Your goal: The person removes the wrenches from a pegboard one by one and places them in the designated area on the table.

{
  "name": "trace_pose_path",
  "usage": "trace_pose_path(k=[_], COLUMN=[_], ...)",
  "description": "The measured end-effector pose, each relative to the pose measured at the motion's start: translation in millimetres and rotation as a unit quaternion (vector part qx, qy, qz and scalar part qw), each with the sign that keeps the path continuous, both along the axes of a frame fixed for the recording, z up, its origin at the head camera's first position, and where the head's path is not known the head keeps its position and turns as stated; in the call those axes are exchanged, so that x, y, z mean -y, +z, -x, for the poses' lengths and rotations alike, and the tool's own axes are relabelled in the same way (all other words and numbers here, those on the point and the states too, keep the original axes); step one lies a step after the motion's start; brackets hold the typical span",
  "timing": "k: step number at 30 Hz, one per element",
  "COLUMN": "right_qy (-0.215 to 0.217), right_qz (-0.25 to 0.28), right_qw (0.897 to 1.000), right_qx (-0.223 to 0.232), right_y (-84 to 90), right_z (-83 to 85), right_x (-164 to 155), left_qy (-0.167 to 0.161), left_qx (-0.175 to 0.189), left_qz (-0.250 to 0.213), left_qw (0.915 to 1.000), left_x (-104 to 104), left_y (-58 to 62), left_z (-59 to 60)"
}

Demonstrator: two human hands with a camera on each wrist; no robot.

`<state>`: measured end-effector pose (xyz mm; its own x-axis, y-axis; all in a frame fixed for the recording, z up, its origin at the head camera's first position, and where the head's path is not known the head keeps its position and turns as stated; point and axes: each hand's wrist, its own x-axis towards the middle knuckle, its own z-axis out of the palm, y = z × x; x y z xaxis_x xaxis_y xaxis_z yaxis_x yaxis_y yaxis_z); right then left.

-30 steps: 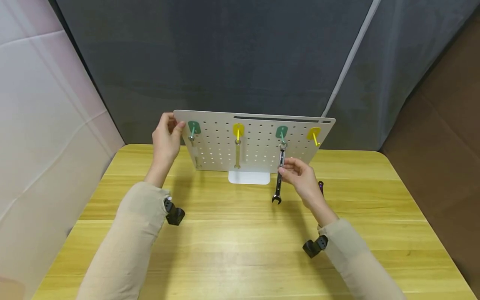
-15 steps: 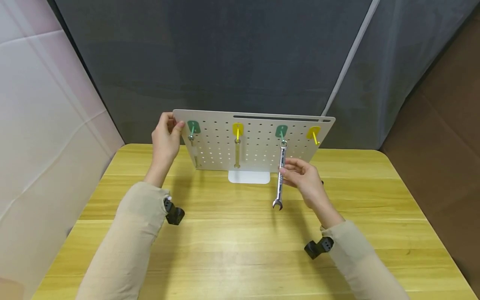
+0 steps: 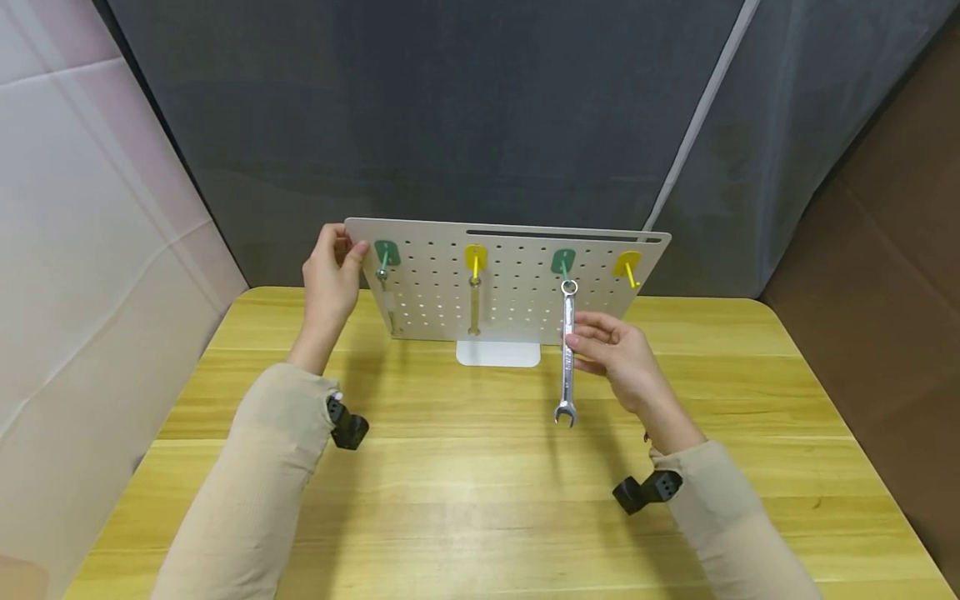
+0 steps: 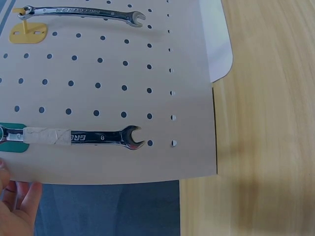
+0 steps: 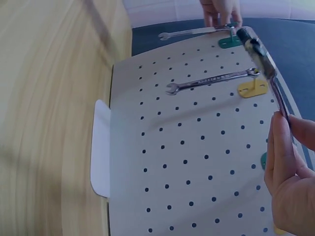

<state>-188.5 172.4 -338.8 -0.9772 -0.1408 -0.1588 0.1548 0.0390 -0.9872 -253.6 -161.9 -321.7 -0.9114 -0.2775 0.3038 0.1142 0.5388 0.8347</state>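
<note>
Moved: wrench (image 3: 567, 354) now off the green hook (image 3: 563, 262); earlier its ring end sat on the hook, now ring hangs just below it. R hand (image 3: 618, 360) has drifted slightly right and toward the person. L hand (image 3: 332, 275) unchanged.
R hand: fingers closed on wrench shank, pinch grip about mid-length; wrench upright, ring end above the hand, open end below it, clear of the worktop (image 3: 480, 467). In wrist view the wrench (image 5: 261, 54) runs out past the fingertips (image 5: 280, 142), in front of the board.
L hand: grips the board (image 3: 517, 287) at its upper left corner, thumb on front face, fingers behind. In wrist view only fingertips (image 4: 22, 204) show at the board's edge.
Board: pegboard on white foot, upright, just beyond both hands.
Near L hand: taped wrench (image 3: 388, 300) hangs on left green hook (image 3: 387, 253), just right of the thumb.
Between hands: small wrench (image 3: 474, 307) on yellow hook (image 3: 476, 258).
Above R hand: bare yellow hook (image 3: 628, 268), up and right of the fingers.
Wrists: black cam mounts on both sleeves (image 3: 348, 427).
</note>
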Motion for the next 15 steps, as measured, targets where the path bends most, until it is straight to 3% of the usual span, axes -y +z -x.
trace_pose_path(k=[15], right_qy=[-0.013], right_qz=[0.049], right_qw=[0.998], right_qx=[-0.027], right_y=[8.0], right_z=[-3.6], right_x=[-10.5], left_qy=[-0.004], left_qx=[0.001], left_qz=[-0.001], left_qw=[1.0000], left_x=[0.2], left_y=[0.1], left_z=[-0.5])
